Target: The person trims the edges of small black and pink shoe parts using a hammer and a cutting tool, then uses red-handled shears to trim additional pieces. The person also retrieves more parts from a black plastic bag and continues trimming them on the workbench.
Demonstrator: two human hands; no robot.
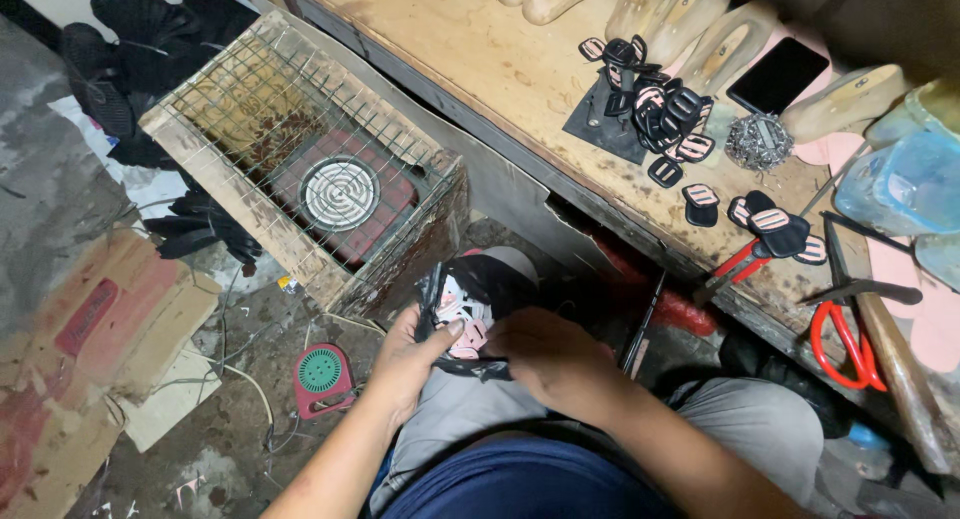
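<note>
Head view: I have both hands over my lap, left hand (405, 354) w/ fingers curled shut on the black-and-pink shoe piece (462, 309), thumb pressed on its pink face; right hand (555, 359) closed round its lower black edge. Step in hand, as I judge it: fitting/pressing the piece together. Next needs firm, even pinch pressure; wire-caged heater (340, 194) sits just beyond fingertips, workbench (480, 49) w/ red scissors (850, 344) further right.

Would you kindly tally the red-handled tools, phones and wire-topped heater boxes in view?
Red-handled tools: 2 (pliers, scissors)
Phones: 1 (black phone)
Wire-topped heater boxes: 1 (heater box)
Total: 4
</note>
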